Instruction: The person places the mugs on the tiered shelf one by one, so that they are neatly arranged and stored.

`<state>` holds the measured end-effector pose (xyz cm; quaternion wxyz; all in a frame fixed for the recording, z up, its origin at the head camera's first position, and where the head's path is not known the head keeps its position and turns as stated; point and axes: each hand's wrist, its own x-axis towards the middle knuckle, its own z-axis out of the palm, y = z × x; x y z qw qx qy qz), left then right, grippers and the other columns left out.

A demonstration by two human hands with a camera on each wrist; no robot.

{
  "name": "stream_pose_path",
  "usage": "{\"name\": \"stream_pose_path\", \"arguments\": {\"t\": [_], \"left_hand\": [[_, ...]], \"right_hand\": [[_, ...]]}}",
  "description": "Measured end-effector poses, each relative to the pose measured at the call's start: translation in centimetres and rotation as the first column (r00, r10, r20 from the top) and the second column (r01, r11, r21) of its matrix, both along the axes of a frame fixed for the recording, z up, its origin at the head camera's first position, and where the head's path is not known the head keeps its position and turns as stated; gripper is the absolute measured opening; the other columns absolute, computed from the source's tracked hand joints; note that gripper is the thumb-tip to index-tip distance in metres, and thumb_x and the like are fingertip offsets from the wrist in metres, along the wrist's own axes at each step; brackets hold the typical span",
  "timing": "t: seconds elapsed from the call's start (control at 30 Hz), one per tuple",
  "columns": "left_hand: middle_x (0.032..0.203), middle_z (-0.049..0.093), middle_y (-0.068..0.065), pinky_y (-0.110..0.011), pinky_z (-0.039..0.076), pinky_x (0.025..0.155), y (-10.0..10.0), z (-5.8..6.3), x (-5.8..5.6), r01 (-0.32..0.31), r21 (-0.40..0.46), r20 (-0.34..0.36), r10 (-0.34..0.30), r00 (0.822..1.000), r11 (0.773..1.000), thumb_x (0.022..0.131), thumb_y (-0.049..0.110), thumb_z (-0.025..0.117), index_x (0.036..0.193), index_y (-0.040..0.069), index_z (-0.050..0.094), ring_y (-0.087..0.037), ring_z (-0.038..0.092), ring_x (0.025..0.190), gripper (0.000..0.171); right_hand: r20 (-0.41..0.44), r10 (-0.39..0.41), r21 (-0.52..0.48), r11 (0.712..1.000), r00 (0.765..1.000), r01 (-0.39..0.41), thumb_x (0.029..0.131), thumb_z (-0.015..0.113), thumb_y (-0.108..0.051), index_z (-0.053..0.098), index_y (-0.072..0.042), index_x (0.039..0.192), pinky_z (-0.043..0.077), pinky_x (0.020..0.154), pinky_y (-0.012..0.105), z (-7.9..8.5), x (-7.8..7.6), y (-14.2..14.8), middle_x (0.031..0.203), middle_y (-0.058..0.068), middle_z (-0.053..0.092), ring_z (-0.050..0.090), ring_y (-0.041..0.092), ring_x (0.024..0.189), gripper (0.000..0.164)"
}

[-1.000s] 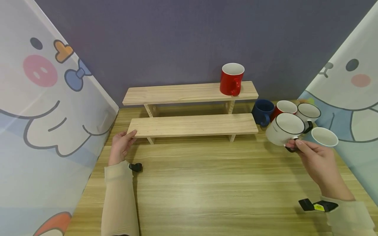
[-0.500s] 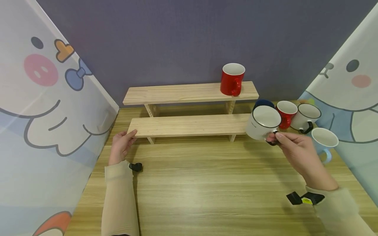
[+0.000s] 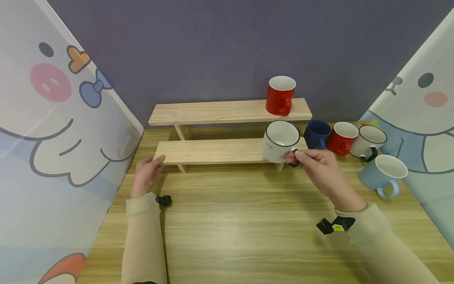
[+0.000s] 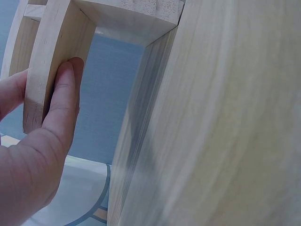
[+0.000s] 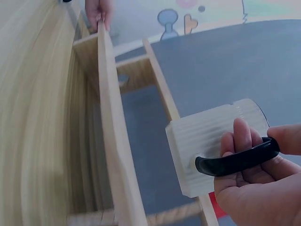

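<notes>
My right hand (image 3: 324,171) grips the black handle of a white mug (image 3: 276,148) with a dark rim. Upright, the mug overlaps the right part of the lower board in the head view; the right wrist view shows the mug's base (image 5: 181,162) raised above that board. At the left end of the two-tier wooden shelf (image 3: 209,152), my left hand (image 3: 146,173) pinches the lower board. Its thumb lies on top and its fingers reach underneath, as the left wrist view shows on the board end (image 4: 51,70).
A red mug (image 3: 276,98) stands on the upper board's right part. Right of the shelf on the wooden table (image 3: 227,221) are a dark blue mug (image 3: 315,132), a red mug (image 3: 342,136), a white mug (image 3: 367,140) and a light blue mug (image 3: 376,173). Walls enclose the back and sides.
My right hand has carried the white mug leftward, from in front of the other mugs to the lower board's right part. The left hand stays at the shelf's end.
</notes>
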<state>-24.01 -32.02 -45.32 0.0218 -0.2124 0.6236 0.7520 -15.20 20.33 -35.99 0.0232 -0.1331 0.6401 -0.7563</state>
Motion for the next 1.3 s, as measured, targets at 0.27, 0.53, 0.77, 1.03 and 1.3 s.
{"name": "stream_pose_path", "arguments": {"t": [0.27, 0.53, 0.77, 1.03, 1.3], "left_hand": [[0.114, 0.054, -0.009, -0.022, 0.056, 0.085, 0.1, 0.1, 0.0, -0.012, 0.028, -0.013, 0.012, 1.000, 1.000, 0.097, 0.011, 0.073, 0.148, -0.010, 0.033, -0.009, 0.064, 0.085, 0.068], [0.113, 0.054, -0.009, -0.021, 0.056, 0.081, 0.0, 0.0, 0.0, -0.017, 0.030, -0.018, 0.017, 1.000, 0.999, 0.095, 0.012, 0.075, 0.147, -0.009, 0.035, -0.009, 0.064, 0.083, 0.069], [0.113, 0.054, -0.009, -0.022, 0.056, 0.082, -0.1, 0.1, 0.0, -0.006, 0.032, -0.021, 0.007, 1.000, 0.999, 0.096, 0.011, 0.074, 0.147, -0.010, 0.034, -0.009, 0.064, 0.084, 0.068], [0.112, 0.055, -0.010, -0.022, 0.056, 0.083, 0.2, 0.7, 0.1, -0.007, 0.048, 0.000, 0.007, 1.000, 0.999, 0.096, 0.009, 0.074, 0.147, -0.011, 0.033, -0.010, 0.065, 0.084, 0.069], [0.113, 0.054, -0.011, -0.022, 0.057, 0.080, 0.2, 0.6, 0.1, -0.021, 0.041, -0.006, 0.022, 1.000, 0.999, 0.095, 0.010, 0.075, 0.141, -0.009, 0.040, -0.010, 0.065, 0.084, 0.061]], "right_hand": [[0.025, 0.003, -0.003, 1.000, 1.000, -0.003, 0.105, 0.057, -0.002, 0.059, 0.024, 0.121, 0.052, 0.097, 0.029, 0.8, -2.0, -3.8, 0.103, 0.013, 0.073, 0.068, 0.021, 0.099, 0.031], [0.076, -0.001, -0.039, 0.999, 0.997, 0.004, 0.106, 0.055, 0.000, 0.057, 0.025, 0.122, 0.052, 0.094, 0.031, 1.6, -3.9, -7.6, 0.100, 0.012, 0.072, 0.065, 0.023, 0.098, 0.030], [0.086, -0.046, -0.055, 0.997, 0.995, 0.050, 0.104, 0.059, -0.002, 0.062, 0.021, 0.119, 0.050, 0.101, 0.036, 2.9, -5.8, -10.4, 0.102, 0.014, 0.070, 0.064, 0.026, 0.101, 0.027], [0.038, -0.116, -0.035, 0.992, 0.993, 0.117, 0.103, 0.062, -0.003, 0.068, 0.016, 0.116, 0.050, 0.097, 0.037, 4.8, -7.7, -12.8, 0.099, 0.013, 0.071, 0.063, 0.025, 0.100, 0.024], [0.081, -0.230, -0.020, 0.973, 0.970, 0.232, 0.102, 0.066, -0.008, 0.072, 0.009, 0.115, 0.048, 0.100, 0.032, 6.2, -9.8, -14.4, 0.101, 0.015, 0.073, 0.062, 0.024, 0.109, 0.023]]}}
